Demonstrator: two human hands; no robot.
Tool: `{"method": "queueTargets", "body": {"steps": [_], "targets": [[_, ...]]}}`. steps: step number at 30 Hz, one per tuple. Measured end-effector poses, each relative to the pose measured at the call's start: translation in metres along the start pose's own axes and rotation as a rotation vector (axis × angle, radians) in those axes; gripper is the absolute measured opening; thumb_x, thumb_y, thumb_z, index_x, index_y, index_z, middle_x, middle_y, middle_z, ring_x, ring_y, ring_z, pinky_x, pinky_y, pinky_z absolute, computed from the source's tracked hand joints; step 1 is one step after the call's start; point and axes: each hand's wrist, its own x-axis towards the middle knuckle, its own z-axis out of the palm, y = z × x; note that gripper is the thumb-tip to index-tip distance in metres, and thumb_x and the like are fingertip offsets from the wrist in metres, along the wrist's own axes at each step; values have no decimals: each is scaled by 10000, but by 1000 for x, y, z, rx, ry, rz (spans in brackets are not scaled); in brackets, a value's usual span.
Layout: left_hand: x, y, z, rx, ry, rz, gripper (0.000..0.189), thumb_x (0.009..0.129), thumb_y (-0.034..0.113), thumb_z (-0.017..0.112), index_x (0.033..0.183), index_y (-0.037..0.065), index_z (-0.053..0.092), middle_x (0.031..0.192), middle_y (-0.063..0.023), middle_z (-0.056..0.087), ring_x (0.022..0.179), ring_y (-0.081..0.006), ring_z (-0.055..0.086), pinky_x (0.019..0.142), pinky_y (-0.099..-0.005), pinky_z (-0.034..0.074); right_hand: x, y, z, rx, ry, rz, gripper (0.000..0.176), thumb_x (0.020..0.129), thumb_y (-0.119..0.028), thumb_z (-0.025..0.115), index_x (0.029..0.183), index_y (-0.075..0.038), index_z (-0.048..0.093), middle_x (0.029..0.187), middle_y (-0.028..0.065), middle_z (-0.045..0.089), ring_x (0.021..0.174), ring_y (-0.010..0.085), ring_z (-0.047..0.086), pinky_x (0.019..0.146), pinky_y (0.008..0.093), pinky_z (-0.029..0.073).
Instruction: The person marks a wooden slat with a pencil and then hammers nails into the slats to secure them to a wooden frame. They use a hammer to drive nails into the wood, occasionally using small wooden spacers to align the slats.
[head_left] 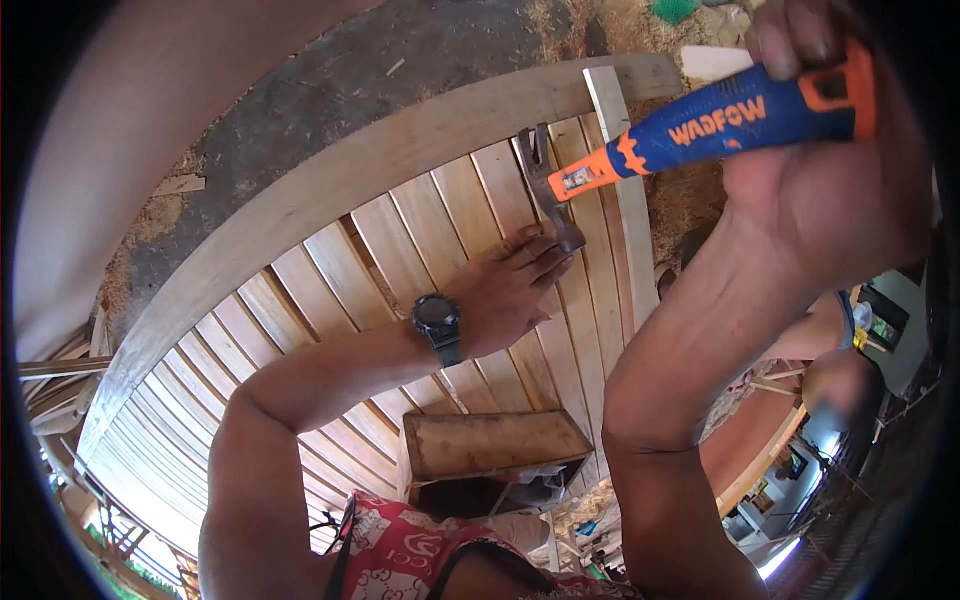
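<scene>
My right hand point(800, 50) is closed round the blue and orange handle of a claw hammer point(715, 118), raised at the upper right. The hammer's dark metal head points down over the wooden slats point(440, 215), its face close to the fingertips of my left hand point(505, 290). My left hand, below a black wristwatch point(437, 325), lies on the slats with fingers stretched out and thumb apart. Whether a nail stands under the fingertips is hidden. The slats run side by side up to a curved wooden rim point(340, 165). A pale loose-looking strip point(622, 180) lies along the right side.
A wooden box point(495, 445) with a stained side sits on the slats near my body. Sawdust and shavings point(570, 25) cover parts of the dark floor point(290, 110). A large blurred limb point(150, 130) crosses the upper left. Another person point(840, 385) is at the right.
</scene>
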Motion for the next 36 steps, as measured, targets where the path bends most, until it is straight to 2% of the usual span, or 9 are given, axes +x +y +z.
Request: {"method": "queueTargets", "body": {"steps": [8,17,20,22,26,30,32,34,36], "targets": [[0,-1,0,2,37,10,775,858,402,702,1467,-2,445,1512,-132,459,1448,-262,354,1252,-413,189,-20,-16,11,48,-105,5,261,932,-172,477,1026,20,626,791,117,504,740,223,478,733,352,380],[-1,-2,2,-9,51,19,740,869,399,688,1447,-10,470,1505,-137,471,1453,-269,351,1251,-417,185,-36,-19,18,-57,41,-56,368,1040,-336,415,950,-43,618,783,84,512,736,201,469,746,369,349],[-1,0,-2,8,38,15,730,875,383,687,1448,-13,469,1507,-135,473,1455,-270,350,1251,-415,183,-38,-23,12,-13,-91,12,349,1032,-324,429,916,-56,621,769,77,513,729,199,476,731,365,338],[0,-1,-4,24,27,18,731,877,373,688,1455,-13,462,1506,-139,474,1454,-271,351,1251,-413,182,-46,-21,19,56,49,-44,365,1033,-323,423,924,-57,648,750,63,506,720,196,478,718,361,330],[-4,-2,3,-35,166,31,554,828,255,706,1281,-40,586,1357,-149,577,1360,-294,453,1211,-408,293,-40,-20,21,50,-51,-51,387,1033,-333,424,960,-47,675,737,46,496,708,187,472,719,361,333],[-4,5,-11,-145,301,5,297,785,129,704,1040,-15,651,1134,-130,648,1198,-316,566,1139,-436,408,-42,-23,26,-32,36,-24,401,1024,-335,443,1015,-8,676,736,24,494,700,167,465,718,356,332],[-2,1,-5,-90,394,39,289,772,114,713,1025,-11,647,1095,-134,641,1135,-321,580,1099,-446,427,-34,-25,27,-45,92,-6,403,1019,-330,448,1021,5,673,735,16,494,700,160,463,716,354,331],[-3,-4,-9,-42,468,70,284,760,100,722,1010,-7,642,1055,-138,634,1071,-327,595,1060,-457,447,-36,-27,18,-102,26,42,344,996,-332,464,910,-48,639,720,-5,481,689,145,466,717,355,332],[-1,-13,-30,36,515,-114,322,743,98,746,1029,8,626,1003,-148,616,979,-340,588,970,-467,457,-50,-28,0,-100,-55,22,307,977,-337,468,832,-94,587,701,-15,464,671,136,461,723,355,335]]}}
